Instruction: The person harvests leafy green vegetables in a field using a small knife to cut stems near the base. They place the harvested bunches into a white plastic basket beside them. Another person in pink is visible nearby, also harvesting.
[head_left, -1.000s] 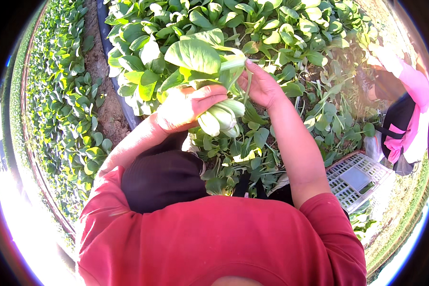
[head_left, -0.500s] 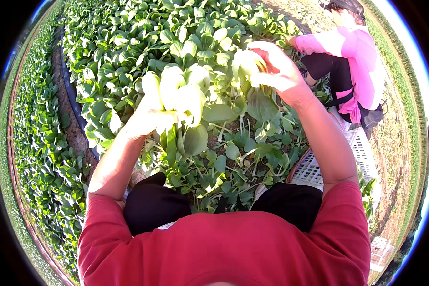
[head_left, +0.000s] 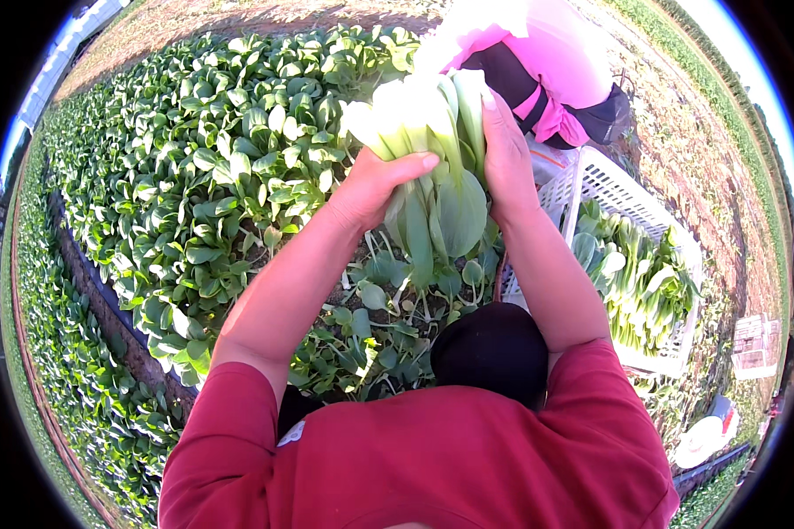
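Between my two hands is a bunch of bok choy [head_left: 437, 145], its pale stem ends up and its green leaves hanging down. My left hand [head_left: 375, 185] grips the bunch from the left, thumb lying across the stems. Against the right side presses my right hand [head_left: 507, 163], fingers pointing up along the stems. Bright glare washes out the tops of the stems. Below the bunch, loose cut leaves [head_left: 370, 331] litter the soil in front of my knee [head_left: 494, 348].
A white plastic crate [head_left: 640, 189] to my right holds rows of bok choy [head_left: 640, 282]. Beyond it crouches a person in a pink top [head_left: 560, 62]. Growing bok choy [head_left: 203, 176] fills the bed ahead and left. Another pale crate [head_left: 754, 344] lies farther right.
My hands have come together, joining the left hand's bunch and the right hand's bok choy into one. The view has turned right, bringing the filled crate into sight.
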